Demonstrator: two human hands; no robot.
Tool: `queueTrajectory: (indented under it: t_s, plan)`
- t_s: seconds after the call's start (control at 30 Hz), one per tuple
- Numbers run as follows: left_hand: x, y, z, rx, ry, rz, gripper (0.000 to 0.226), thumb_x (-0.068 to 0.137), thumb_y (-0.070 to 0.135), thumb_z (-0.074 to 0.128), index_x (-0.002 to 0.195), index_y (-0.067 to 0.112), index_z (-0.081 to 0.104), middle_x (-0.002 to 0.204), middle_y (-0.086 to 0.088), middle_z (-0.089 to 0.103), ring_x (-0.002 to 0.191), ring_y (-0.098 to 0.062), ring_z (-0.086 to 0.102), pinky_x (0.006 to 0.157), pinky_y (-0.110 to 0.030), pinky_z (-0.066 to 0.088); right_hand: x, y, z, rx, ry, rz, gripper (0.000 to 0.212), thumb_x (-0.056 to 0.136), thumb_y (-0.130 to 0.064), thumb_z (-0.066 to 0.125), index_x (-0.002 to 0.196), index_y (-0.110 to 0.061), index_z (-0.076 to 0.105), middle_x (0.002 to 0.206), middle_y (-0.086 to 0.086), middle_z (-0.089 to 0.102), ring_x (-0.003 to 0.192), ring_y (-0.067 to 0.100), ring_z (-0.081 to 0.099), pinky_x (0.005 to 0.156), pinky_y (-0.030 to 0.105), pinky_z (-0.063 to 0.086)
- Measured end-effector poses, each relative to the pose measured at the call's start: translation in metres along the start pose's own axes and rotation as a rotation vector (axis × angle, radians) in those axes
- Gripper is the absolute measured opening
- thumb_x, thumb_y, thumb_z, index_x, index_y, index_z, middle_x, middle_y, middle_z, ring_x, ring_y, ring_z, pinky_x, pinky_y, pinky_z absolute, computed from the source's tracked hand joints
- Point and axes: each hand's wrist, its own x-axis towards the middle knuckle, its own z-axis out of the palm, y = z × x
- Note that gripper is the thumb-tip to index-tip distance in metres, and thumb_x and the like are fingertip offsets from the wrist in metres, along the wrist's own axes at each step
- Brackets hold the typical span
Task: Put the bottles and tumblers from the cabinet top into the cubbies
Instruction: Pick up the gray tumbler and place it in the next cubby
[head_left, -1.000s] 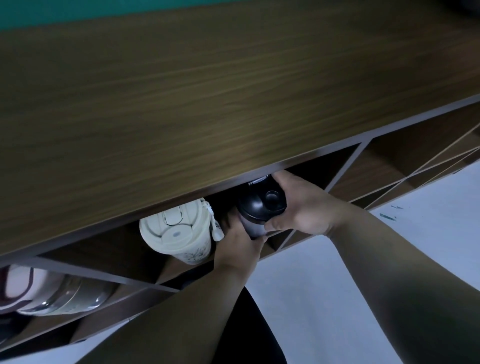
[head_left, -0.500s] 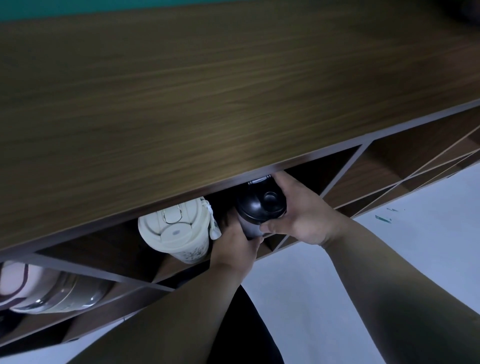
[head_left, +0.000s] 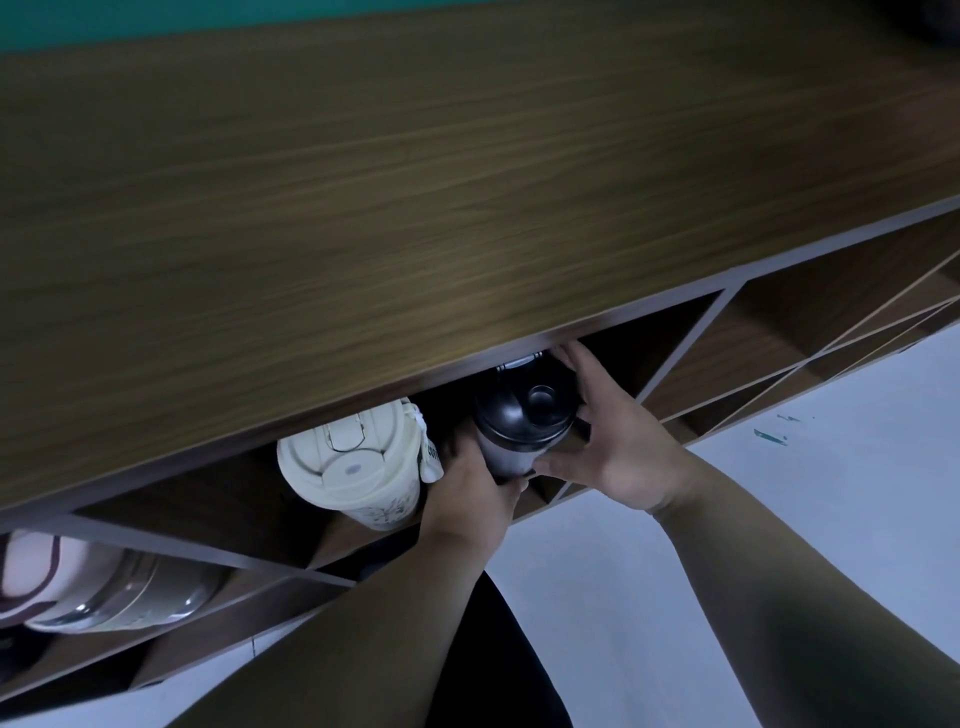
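A black-lidded bottle (head_left: 522, 415) lies on its side in a cubby just under the wooden cabinet top (head_left: 415, 197), lid end facing me. My left hand (head_left: 475, 488) grips it from below and left. My right hand (head_left: 618, 441) wraps its right side, fingers over the lid's edge. Beside it in the same cubby lies a cream tumbler (head_left: 358, 467) with a flip lid, touching my left hand. Further left, a white and silver tumbler (head_left: 109, 592) rests in another cubby.
Diagonal dividers form cubbies (head_left: 727, 358) to the right, where I see nothing stored. A pale floor (head_left: 779, 519) lies below, with small green marks. A teal wall strip (head_left: 156, 21) runs behind the cabinet top.
Both hands stay on the black-lidded bottle, which has barely shifted. The view has drifted slightly.
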Motion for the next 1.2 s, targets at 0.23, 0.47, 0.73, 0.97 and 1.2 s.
queueTrajectory:
  t_s: [0.23, 0.47, 0.73, 0.97, 1.2]
  plan:
    - [-0.006, 0.003, -0.008, -0.103, -0.006, 0.043, 0.081, 0.079, 0.029, 0.089, 0.147, 0.022, 0.045, 0.127, 0.015, 0.055, 0.131, -0.008, 0.049, 0.095, -0.010, 0.031, -0.017, 0.004, 0.016, 0.101, 0.153, 0.030, 0.118, 0.066, -0.032, 0.090, 0.157, -0.039, 0.015, 0.149, -0.037, 0.033, 0.139, -0.011, 0.036, 0.116, 0.032, 0.038]
    - [-0.006, 0.003, -0.007, -0.109, 0.026, 0.058, 0.070, 0.079, 0.034, 0.087, 0.139, 0.021, 0.052, 0.134, 0.006, 0.064, 0.129, -0.011, 0.057, 0.101, -0.021, 0.041, -0.003, -0.009, 0.021, -0.013, 0.210, -0.015, 0.107, 0.061, -0.043, 0.088, 0.152, -0.030, 0.034, 0.149, -0.011, 0.043, 0.138, 0.011, 0.047, 0.113, 0.041, 0.043]
    - [-0.007, 0.003, -0.002, -0.018, 0.038, -0.003, 0.072, 0.083, 0.033, 0.084, 0.141, 0.015, 0.046, 0.140, -0.003, 0.054, 0.134, -0.020, 0.051, 0.102, -0.029, 0.044, 0.002, -0.008, 0.017, -0.071, 0.190, -0.022, 0.094, 0.066, -0.041, 0.083, 0.149, -0.025, 0.042, 0.140, -0.010, 0.050, 0.128, 0.009, 0.054, 0.107, 0.040, 0.048]
    - [-0.009, 0.007, -0.001, 0.028, 0.043, -0.007, 0.069, 0.085, 0.034, 0.083, 0.139, 0.012, 0.047, 0.138, -0.005, 0.054, 0.132, -0.022, 0.051, 0.098, -0.031, 0.045, 0.001, -0.002, 0.019, -0.024, 0.200, -0.039, 0.093, 0.067, -0.043, 0.081, 0.150, -0.025, 0.041, 0.141, -0.008, 0.050, 0.129, 0.010, 0.054, 0.107, 0.042, 0.049]
    - [-0.010, 0.003, -0.005, -0.044, 0.014, 0.032, 0.080, 0.079, 0.019, 0.086, 0.148, 0.020, 0.045, 0.142, 0.003, 0.055, 0.137, -0.015, 0.049, 0.104, -0.023, 0.039, -0.007, 0.008, 0.020, 0.086, 0.163, 0.016, 0.115, 0.068, -0.041, 0.087, 0.159, -0.036, 0.017, 0.159, -0.012, 0.040, 0.146, 0.011, 0.041, 0.117, 0.048, 0.037]
